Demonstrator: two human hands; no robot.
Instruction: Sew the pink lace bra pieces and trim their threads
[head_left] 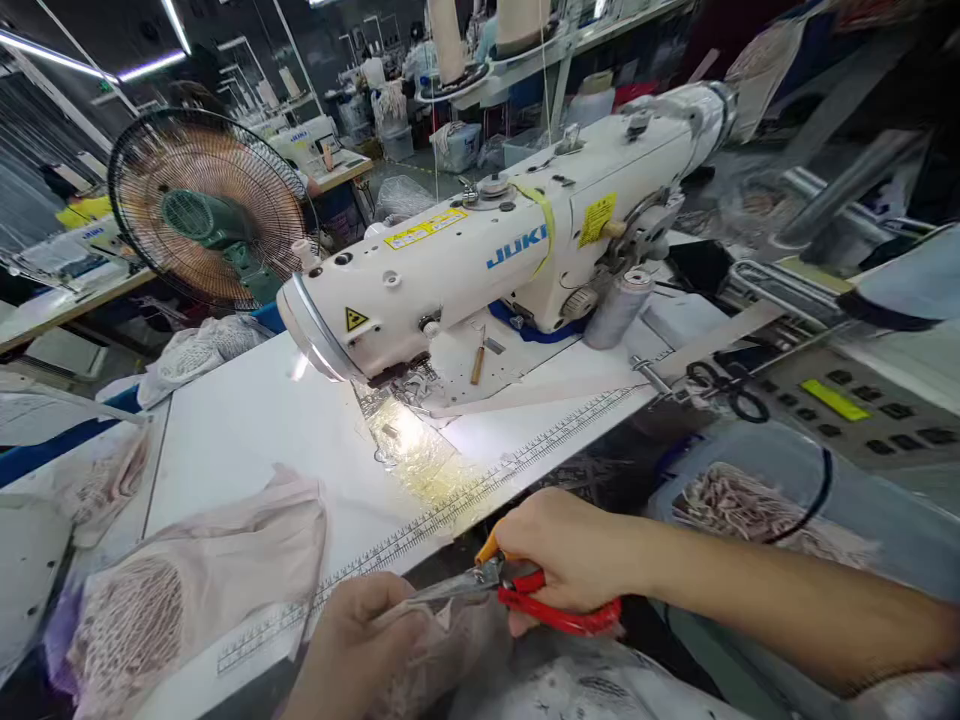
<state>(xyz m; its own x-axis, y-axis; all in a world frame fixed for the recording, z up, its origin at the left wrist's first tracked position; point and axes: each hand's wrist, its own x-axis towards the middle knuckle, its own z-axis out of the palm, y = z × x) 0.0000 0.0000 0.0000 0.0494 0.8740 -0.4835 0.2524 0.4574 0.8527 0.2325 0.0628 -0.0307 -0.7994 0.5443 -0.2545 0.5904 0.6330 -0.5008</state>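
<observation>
Head view: I see the left hand pinching pale fabric, the right hand gripping scissors at it, before the white table. I'd keep it taut, pinch clear of the blades. Beyond stands the sewing machine.

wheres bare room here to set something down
Mainly the white tabletop between the sewing machine and the pale fabric piece. It's crowded around the machine's base, with a wooden-handled tool and a thread cone, and off the front edge, at the scissors.
</observation>
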